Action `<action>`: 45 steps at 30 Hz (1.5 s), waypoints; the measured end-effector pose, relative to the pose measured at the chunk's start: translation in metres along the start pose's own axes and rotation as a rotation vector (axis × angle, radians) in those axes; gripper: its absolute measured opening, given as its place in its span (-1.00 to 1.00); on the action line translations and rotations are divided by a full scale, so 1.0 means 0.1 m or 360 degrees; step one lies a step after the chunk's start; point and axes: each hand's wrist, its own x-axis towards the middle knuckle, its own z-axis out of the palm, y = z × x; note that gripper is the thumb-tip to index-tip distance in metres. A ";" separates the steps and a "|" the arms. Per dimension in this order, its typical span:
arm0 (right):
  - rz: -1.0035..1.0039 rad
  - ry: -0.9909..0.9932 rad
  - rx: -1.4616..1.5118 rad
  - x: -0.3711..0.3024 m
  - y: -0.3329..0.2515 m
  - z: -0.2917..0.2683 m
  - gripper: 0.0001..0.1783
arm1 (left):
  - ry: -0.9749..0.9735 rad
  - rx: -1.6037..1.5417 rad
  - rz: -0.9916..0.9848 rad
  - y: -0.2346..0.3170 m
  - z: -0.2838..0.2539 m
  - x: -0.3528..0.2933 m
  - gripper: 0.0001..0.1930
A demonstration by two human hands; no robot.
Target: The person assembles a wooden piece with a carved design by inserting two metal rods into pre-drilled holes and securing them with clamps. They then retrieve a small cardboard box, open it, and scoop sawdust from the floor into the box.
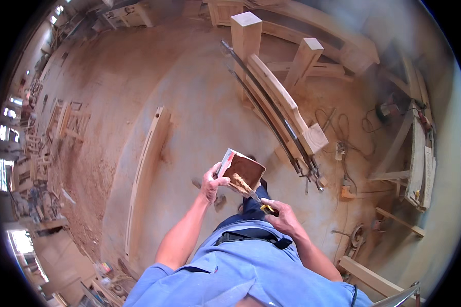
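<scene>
My left hand (210, 185) grips a small open box (226, 161) by its side, in front of my waist. The box is white and red outside and brown within, and its open side faces up toward me. In my right hand (284, 219) is a putty knife with a yellow and black handle (268, 209). Its blade reaches over the near edge into the box. A lump of tan paste (240, 180) covers the blade's tip. My right fingers are closed round the handle. How much paste lies in the box is hard to make out.
Ahead to the right stands a wooden frame with thick posts (246, 36) and long metal bar clamps (271, 115). A slotted timber beam (147, 174) lies on the floor at left. Cords (343, 133) trail at right near a wooden trestle (417, 169). Wooden pieces (71, 120) are stacked far left.
</scene>
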 end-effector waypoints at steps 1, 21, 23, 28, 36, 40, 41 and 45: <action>0.0012 0.0021 -0.0005 0.20 -0.03 -0.07 -0.42 | -0.0021 0.0024 -0.0034 0.14 0.01 0.26 0.03; 0.0300 0.1159 0.0581 4.09 -1.05 0.21 -0.40 | -0.0759 0.0636 -0.0455 1.83 -0.84 5.41 -0.14; 0.0432 0.1306 0.0815 4.37 -1.15 0.48 -0.40 | -0.0816 0.0792 -0.0495 1.89 -0.84 5.72 -0.17; 0.0686 0.1607 0.1098 4.97 -1.12 0.91 -0.40 | -0.0882 0.1032 -0.0637 1.83 -0.95 6.46 -0.29; 0.0780 0.1689 0.0926 6.52 -0.75 0.19 -0.42 | -0.0780 0.1153 -0.0617 1.92 -1.64 6.96 -0.35; 0.0914 0.1715 0.0867 6.84 -0.60 0.30 -0.39 | -0.0797 0.1105 -0.0638 1.97 -1.91 6.88 -0.28; 0.0943 0.1734 0.0931 6.87 -0.51 0.54 -0.36 | -0.0851 0.1067 -0.0672 1.98 -1.95 6.85 -0.26; 0.1139 0.1983 0.0987 7.04 -0.21 1.30 -0.30 | -0.0855 0.1028 -0.0706 1.79 -2.30 6.96 -0.21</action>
